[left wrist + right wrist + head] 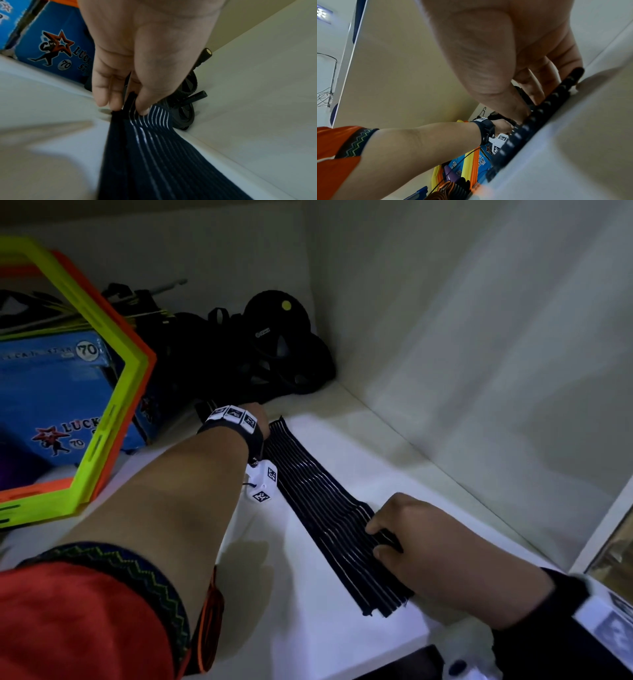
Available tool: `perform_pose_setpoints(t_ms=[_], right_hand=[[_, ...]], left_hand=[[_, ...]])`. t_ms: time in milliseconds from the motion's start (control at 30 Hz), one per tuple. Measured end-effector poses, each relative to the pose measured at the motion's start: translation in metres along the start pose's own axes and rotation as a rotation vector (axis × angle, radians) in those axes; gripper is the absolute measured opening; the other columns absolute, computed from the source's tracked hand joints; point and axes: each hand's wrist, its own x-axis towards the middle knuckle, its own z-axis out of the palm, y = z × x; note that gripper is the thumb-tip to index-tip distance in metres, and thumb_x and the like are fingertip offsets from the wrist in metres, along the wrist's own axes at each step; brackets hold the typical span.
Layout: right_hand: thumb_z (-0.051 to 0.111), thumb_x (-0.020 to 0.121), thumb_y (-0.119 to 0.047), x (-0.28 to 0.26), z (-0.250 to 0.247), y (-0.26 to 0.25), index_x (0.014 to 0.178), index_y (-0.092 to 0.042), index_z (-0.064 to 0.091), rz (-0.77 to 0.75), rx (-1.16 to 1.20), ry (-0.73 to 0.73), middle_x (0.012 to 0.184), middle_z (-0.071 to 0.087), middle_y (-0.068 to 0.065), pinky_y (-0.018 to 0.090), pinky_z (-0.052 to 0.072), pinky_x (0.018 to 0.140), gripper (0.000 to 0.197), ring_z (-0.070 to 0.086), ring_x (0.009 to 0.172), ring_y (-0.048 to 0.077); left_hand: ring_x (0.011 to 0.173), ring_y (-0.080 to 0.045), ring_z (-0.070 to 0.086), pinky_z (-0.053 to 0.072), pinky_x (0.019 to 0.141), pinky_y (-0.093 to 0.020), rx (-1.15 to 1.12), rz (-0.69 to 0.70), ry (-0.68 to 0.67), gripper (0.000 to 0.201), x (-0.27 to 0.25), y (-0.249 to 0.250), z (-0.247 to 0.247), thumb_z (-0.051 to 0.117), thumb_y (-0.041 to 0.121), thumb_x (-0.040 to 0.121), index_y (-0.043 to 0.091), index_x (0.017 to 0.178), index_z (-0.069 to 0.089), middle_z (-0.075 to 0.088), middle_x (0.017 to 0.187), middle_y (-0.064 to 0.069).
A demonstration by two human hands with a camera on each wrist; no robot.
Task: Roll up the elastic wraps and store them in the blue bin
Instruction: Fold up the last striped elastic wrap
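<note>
A dark navy elastic wrap [318, 501] with thin white stripes lies stretched flat and diagonal on the white shelf [359, 446]. My left hand [262, 419] is at its far end. In the left wrist view, the left hand [128, 108] pinches that end of the wrap [145, 155] between thumb and fingers. My right hand [380, 539] is at the near part, with thumb and fingers curled on a bunched fold. The right wrist view shows the right hand [534, 106] with its fingertips on the wrap [518, 136], seen edge on. No blue bin is in view.
A blue "Lucky Star" cardboard box [51, 392] stands at the left, with yellow-green and orange hexagon frames [113, 405] leaning on it. Black wheeled exercise gear [277, 344] fills the back corner. The cupboard's side wall [479, 371] runs along the right.
</note>
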Motion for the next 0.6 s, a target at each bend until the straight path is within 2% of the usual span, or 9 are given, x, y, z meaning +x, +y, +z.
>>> perform_pose_setpoints(t_ms=[33, 100, 200, 233, 300, 367, 433, 500, 600], right_hand=[[0.057, 0.093, -0.026, 0.0, 0.0, 0.0, 0.115, -0.032, 0.067, 0.004, -0.005, -0.008, 0.118, 0.054, -0.011, 0.027, 0.052, 0.09, 0.024, 0.059, 0.103, 0.007], [0.057, 0.094, -0.026, 0.0, 0.0, 0.0, 0.12, -0.033, 0.065, 0.014, -0.034, -0.024, 0.123, 0.052, -0.012, 0.025, 0.051, 0.091, 0.028, 0.058, 0.106, 0.007], [0.056, 0.095, -0.026, 0.0, -0.001, -0.004, 0.123, -0.033, 0.063, 0.022, -0.075, -0.043, 0.123, 0.051, -0.01, 0.025, 0.051, 0.09, 0.03, 0.058, 0.105, 0.01], [0.056, 0.095, -0.026, -0.001, -0.001, -0.006, 0.122, -0.033, 0.063, 0.027, -0.083, -0.047, 0.122, 0.051, -0.009, 0.026, 0.052, 0.089, 0.029, 0.058, 0.104, 0.011], [0.056, 0.095, -0.026, -0.001, 0.001, -0.008, 0.121, -0.033, 0.063, 0.037, -0.09, -0.044, 0.123, 0.051, -0.009, 0.027, 0.052, 0.088, 0.028, 0.059, 0.103, 0.011], [0.058, 0.095, -0.028, -0.002, 0.003, -0.008, 0.122, -0.032, 0.062, 0.051, -0.07, -0.034, 0.124, 0.049, -0.01, 0.026, 0.052, 0.088, 0.028, 0.06, 0.102, 0.011], [0.061, 0.095, -0.033, -0.006, 0.003, -0.011, 0.121, -0.032, 0.061, 0.053, -0.027, -0.02, 0.122, 0.047, -0.012, 0.023, 0.051, 0.086, 0.026, 0.06, 0.097, 0.009], [0.061, 0.094, -0.039, -0.009, 0.003, -0.013, 0.117, -0.033, 0.059, 0.045, 0.001, -0.005, 0.116, 0.046, -0.015, 0.02, 0.049, 0.082, 0.024, 0.059, 0.092, 0.006], [0.061, 0.093, -0.044, -0.014, 0.003, -0.014, 0.116, -0.036, 0.057, 0.045, 0.02, -0.01, 0.113, 0.047, -0.017, 0.018, 0.047, 0.081, 0.024, 0.057, 0.093, 0.003]], left_hand=[[0.054, -0.025, 0.068, 0.063, 0.058, -0.046, 0.029, -0.024, -0.012, 0.027, -0.04, 0.008, -0.023, 0.079, 0.032, 0.055, 0.012, 0.07, 0.072, 0.065, 0.059, -0.003], [0.073, -0.026, 0.069, 0.061, 0.072, -0.038, 0.051, 0.019, -0.046, 0.026, -0.106, 0.016, -0.057, 0.076, 0.027, 0.072, 0.005, 0.086, 0.071, 0.064, 0.077, -0.006], [0.088, -0.031, 0.068, 0.051, 0.072, -0.031, 0.019, 0.001, -0.014, 0.028, -0.151, 0.015, -0.073, 0.073, 0.028, 0.082, 0.006, 0.099, 0.069, 0.068, 0.096, -0.014], [0.084, -0.032, 0.071, 0.055, 0.073, -0.031, -0.007, -0.013, -0.007, 0.032, -0.153, 0.015, -0.072, 0.075, 0.033, 0.077, 0.008, 0.095, 0.071, 0.072, 0.091, -0.012], [0.065, -0.032, 0.071, 0.062, 0.069, -0.045, -0.037, -0.026, -0.003, 0.038, -0.137, 0.011, -0.068, 0.081, 0.043, 0.061, 0.011, 0.081, 0.073, 0.072, 0.071, -0.009], [0.059, -0.032, 0.069, 0.061, 0.064, -0.051, 0.022, -0.018, -0.032, 0.038, -0.133, 0.008, -0.07, 0.082, 0.045, 0.057, 0.012, 0.073, 0.07, 0.07, 0.064, -0.009], [0.061, -0.029, 0.069, 0.062, 0.066, -0.046, 0.083, 0.015, -0.069, 0.033, -0.162, 0.013, -0.083, 0.082, 0.041, 0.059, 0.014, 0.071, 0.068, 0.069, 0.066, -0.008], [0.067, -0.027, 0.069, 0.061, 0.07, -0.038, 0.155, 0.043, -0.032, 0.029, -0.18, 0.016, -0.091, 0.083, 0.035, 0.063, 0.016, 0.074, 0.063, 0.068, 0.072, -0.008], [0.078, -0.028, 0.069, 0.06, 0.076, -0.041, 0.21, 0.051, -0.027, 0.035, -0.187, 0.019, -0.093, 0.084, 0.031, 0.067, 0.012, 0.079, 0.058, 0.065, 0.079, -0.009]])
